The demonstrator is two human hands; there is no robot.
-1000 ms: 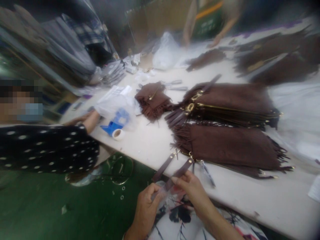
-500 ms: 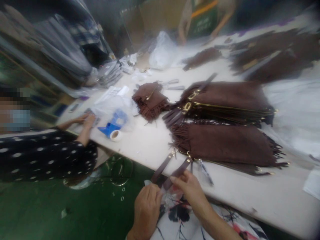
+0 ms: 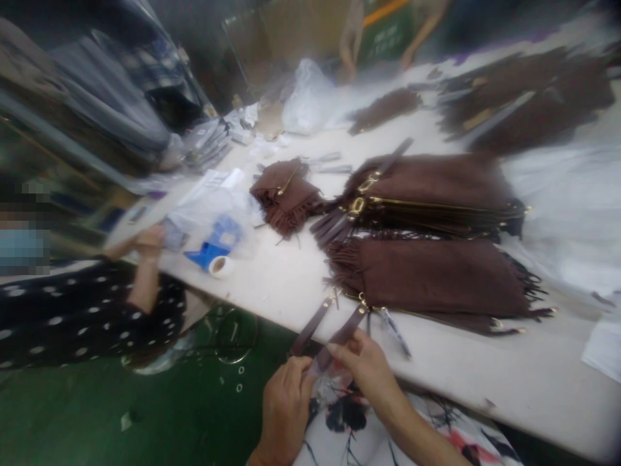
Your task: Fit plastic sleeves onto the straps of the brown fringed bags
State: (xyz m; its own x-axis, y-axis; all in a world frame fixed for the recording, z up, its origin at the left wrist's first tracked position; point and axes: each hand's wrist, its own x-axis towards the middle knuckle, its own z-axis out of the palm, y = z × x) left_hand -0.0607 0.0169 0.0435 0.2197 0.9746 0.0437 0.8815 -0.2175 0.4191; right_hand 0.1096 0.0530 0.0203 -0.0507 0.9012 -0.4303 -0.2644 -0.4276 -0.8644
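A brown wrist strap (image 3: 345, 329) with a gold clasp hangs over the table's front edge from a flat fringed brown bag (image 3: 436, 275). My right hand (image 3: 365, 358) pinches this strap between thumb and fingers. Lower down, my left hand (image 3: 285, 404) is closed at the strap's end, where something thin and translucent shows between my hands; I cannot tell exactly what it is. A second brown strap (image 3: 310, 327) hangs just to the left, apart from my right hand. A pen-like item (image 3: 395, 331) lies right of the straps.
Behind the bag is a stack of brown bags (image 3: 436, 188); a smaller fringed bag (image 3: 286, 188) lies left of it. A blue tape dispenser (image 3: 208, 254) and white roll (image 3: 220, 266) sit near a co-worker's hands (image 3: 149, 243). Another person stands at the far side.
My hands stay on the strap with hardly any movement; the translucent bit by my left hand shows less. The co-worker's hands at left have shifted left. The view has moved slightly.
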